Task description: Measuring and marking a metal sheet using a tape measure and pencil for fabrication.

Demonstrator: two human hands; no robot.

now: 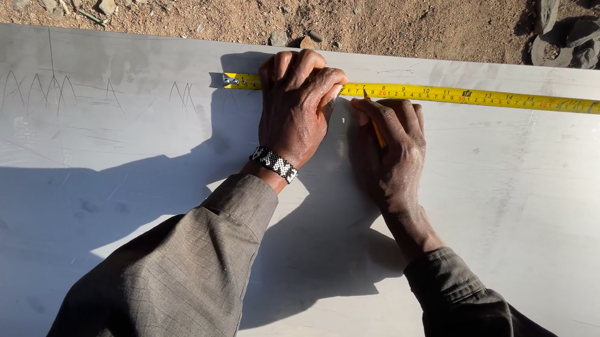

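Tape measure (478, 97) on grey metal sheet (112, 147), left hand (295, 104) pressing, dirt ground (387, 17)

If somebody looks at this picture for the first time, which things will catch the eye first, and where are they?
First the bright yellow tape measure, stretched along the far edge of the grey metal sheet. At the centre, the left hand presses the tape down, while the right hand holds a yellow pencil with its tip at the tape. A black-and-white beaded bracelet on the left wrist and the arms' dark shadow, lower left, also stand out.
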